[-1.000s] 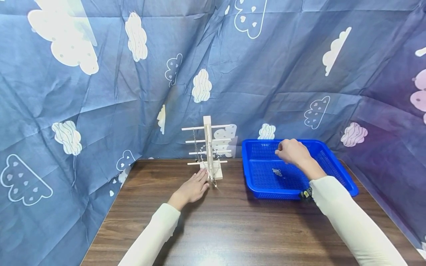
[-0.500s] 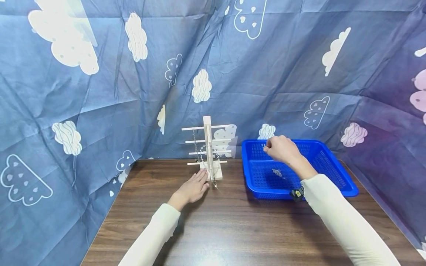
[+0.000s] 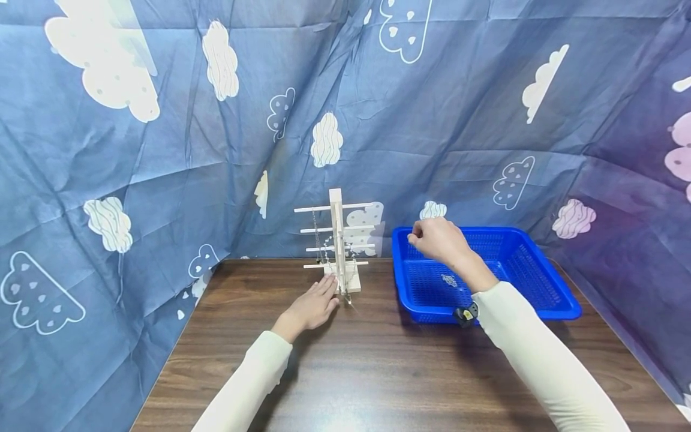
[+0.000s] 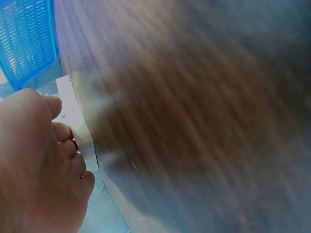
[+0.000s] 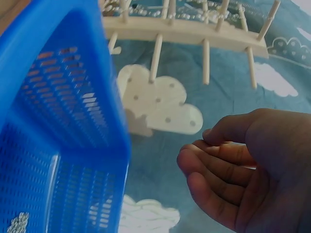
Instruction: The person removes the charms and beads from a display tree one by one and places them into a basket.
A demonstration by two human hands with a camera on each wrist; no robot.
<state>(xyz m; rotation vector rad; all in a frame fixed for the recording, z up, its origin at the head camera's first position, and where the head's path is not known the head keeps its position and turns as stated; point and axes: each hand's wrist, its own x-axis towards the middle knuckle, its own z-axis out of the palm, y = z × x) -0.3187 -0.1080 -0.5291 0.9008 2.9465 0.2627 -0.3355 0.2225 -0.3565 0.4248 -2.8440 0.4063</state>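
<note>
Pale wooden peg rack (image 3: pixel 337 225): probably light, stiff; hold by base (image 3: pixel 353 283). Left hand (image 3: pixel 310 306) flat there; right hand (image 3: pixel 439 241) curled, contents unclear.

On your worktop (image 3: pixel 367 360), jewellery stand (image 3: pixel 338 231) left, basket (image 3: pixel 432 316) right with a chain (image 3: pixel 448 280) inside it, cloth backdrop (image 3: pixel 405 138) behind both!

"Where could a hand pass?"
"Between the wooden stand (image 3: pixel 339 240) and the blue basket (image 3: pixel 397 270), over a strip of tabletop (image 3: pixel 378 300); the near side offers more."
"And what's in the way?"
"Pegs (image 3: pixel 306 209) jutting left and right, the left hand (image 3: pixel 309 306) at the stand's base, the right hand (image 3: pixel 442 243) near the basket's far left corner, the backdrop (image 3: pixel 426 132) beyond."
</note>
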